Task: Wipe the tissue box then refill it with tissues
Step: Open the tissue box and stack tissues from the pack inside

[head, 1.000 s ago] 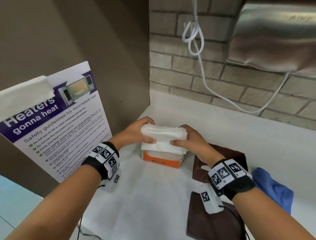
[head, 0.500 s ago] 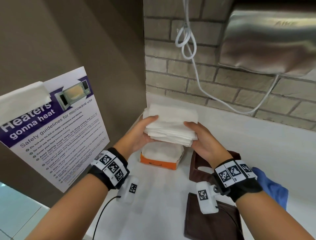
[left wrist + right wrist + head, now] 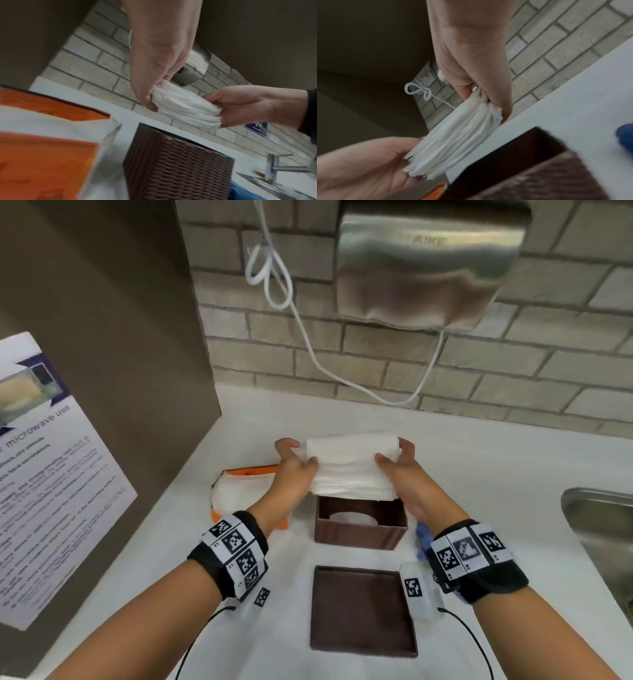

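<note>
A thick stack of white tissues hangs just above the brown woven tissue box, which stands upside down with its open bottom upward. My left hand grips the stack's left end and my right hand grips its right end. The left wrist view has the tissues pinched between both hands over the woven box. From the right wrist, the tissue stack is bent between thumb and fingers above the box's dark rim. The box's flat brown lid lies nearer me.
An orange tissue pack with more tissues lies left of the box. A blue cloth peeks out behind my right wrist. A steel sink sits at the right, a hand dryer and white cord on the brick wall.
Both hands lifted the tissue stack off the orange pack and carried it right, over the brown box. The view swung right, showing the box, lid and sink.
</note>
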